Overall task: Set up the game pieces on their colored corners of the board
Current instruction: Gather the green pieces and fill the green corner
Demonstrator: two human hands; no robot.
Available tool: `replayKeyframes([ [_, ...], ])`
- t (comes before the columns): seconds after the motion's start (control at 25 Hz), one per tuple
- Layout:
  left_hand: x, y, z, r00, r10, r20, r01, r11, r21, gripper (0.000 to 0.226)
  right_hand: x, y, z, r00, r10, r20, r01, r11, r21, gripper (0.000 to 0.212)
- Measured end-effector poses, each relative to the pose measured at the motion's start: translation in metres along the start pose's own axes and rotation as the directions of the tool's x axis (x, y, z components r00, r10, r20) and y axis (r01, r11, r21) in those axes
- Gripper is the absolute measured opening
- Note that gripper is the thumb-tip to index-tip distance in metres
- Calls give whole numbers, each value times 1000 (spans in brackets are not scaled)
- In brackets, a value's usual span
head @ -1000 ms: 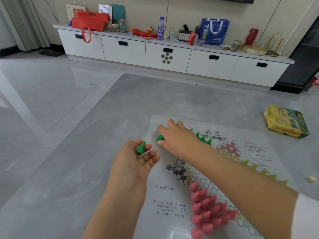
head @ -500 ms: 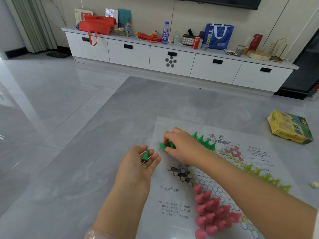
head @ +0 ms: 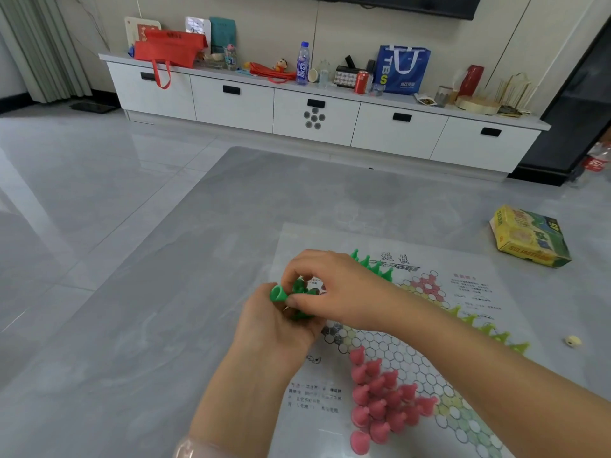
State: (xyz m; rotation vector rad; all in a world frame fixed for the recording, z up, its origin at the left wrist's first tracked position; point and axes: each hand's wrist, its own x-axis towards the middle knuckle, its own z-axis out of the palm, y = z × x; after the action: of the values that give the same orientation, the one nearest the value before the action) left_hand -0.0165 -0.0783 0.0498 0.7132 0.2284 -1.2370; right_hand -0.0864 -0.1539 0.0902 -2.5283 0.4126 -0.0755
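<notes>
Nearest, a cluster of pink pieces (head: 383, 408) stands on the board (head: 463, 292), partly cut off by the lower edge. Above it, the left hand (head: 277, 325) cups green pieces (head: 297, 294), their count hidden, while the right hand (head: 334, 285) pinches among them. Beyond, a green row (head: 372, 264) is half hidden. Farther right lies a yellow box (head: 529, 238).

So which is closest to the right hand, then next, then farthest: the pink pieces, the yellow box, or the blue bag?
From the right hand:
1. Pink cone-shaped game pieces, just below on the board.
2. Yellow cardboard box, right, on the table.
3. Blue shopping bag, far back on the cabinet.
</notes>
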Motion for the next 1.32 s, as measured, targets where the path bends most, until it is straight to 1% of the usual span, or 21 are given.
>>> replayKeyframes([
  [0.08,0,-3,2,1000,9,-2,-9,1000,10,21,-8,0,-4,998,6,-54,-3,999,45,8],
  [0.16,0,-7,6,999,41,-32,-39,997,62,19,-19,1,-9,993,50,-110,-34,989,144,6],
  [0.28,-4,-11,12,991,101,-90,-89,988,123,16,-32,10,-29,966,166,-197,-102,949,297,8],
  [0.36,-8,-12,16,986,120,-117,-98,978,184,16,-38,24,-45,936,244,-253,-157,935,318,12],
  [0.44,-10,-13,18,986,110,-125,-81,972,219,17,-43,42,-54,906,296,-303,-227,943,243,12],
  [0.52,-12,-12,19,989,53,-136,-25,979,201,18,-45,56,-55,896,312,-317,-275,949,157,12],
  [0.64,-14,-11,18,986,-54,-160,75,989,129,17,-42,65,-48,914,276,-297,-283,959,19,10],
  [0.72,-14,-10,15,982,-67,-179,87,991,107,16,-37,65,-41,933,246,-264,-275,958,-79,11],
  [0.8,-13,-7,14,979,-49,-197,68,993,92,15,-30,65,-35,955,203,-217,-250,944,-213,14],
  [0.88,-12,-3,14,975,7,-222,19,993,113,16,-25,65,-30,971,169,-172,-217,923,-318,16],
  [1.0,-11,1,13,966,87,-244,-50,987,155,18,-18,67,-24,981,132,-139,-179,893,-414,14],
  [1.08,-12,3,13,966,91,-241,-55,987,154,18,-15,68,-20,989,99,-112,-141,863,-485,14],
  [1.2,-14,4,12,967,91,-237,-54,986,157,17,-13,66,-15,993,69,-93,-109,829,-549,18],
  [1.32,-16,5,13,965,99,-243,-61,985,160,17,-13,66,-13,992,72,-100,-116,824,-554,18],
])
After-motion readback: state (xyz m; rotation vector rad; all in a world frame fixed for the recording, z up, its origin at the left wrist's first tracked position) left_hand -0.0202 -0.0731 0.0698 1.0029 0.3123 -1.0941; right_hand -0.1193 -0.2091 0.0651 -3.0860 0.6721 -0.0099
